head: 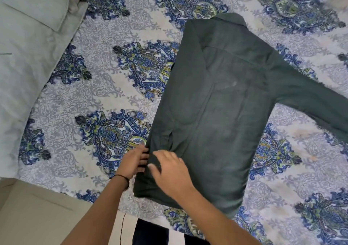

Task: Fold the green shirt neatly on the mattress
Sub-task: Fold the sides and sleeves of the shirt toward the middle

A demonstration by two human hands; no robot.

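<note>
The dark green shirt (222, 109) lies back-up on the patterned mattress (105, 86), collar at the far end. Its left side and sleeve are folded inward over the body. The right sleeve (308, 101) stretches out flat toward the right edge of the view. My left hand (134, 162) presses against the shirt's near-left folded edge, fingers tucked at the fabric. My right hand (169, 169) rests flat on top of the same corner, fingers spread, a ring on one finger.
A pale green blanket or pillow (28, 47) covers the left side of the bed. The mattress edge runs along the bottom left, with beige floor (37, 212) beyond. My dark trousers (150, 233) show at the bottom.
</note>
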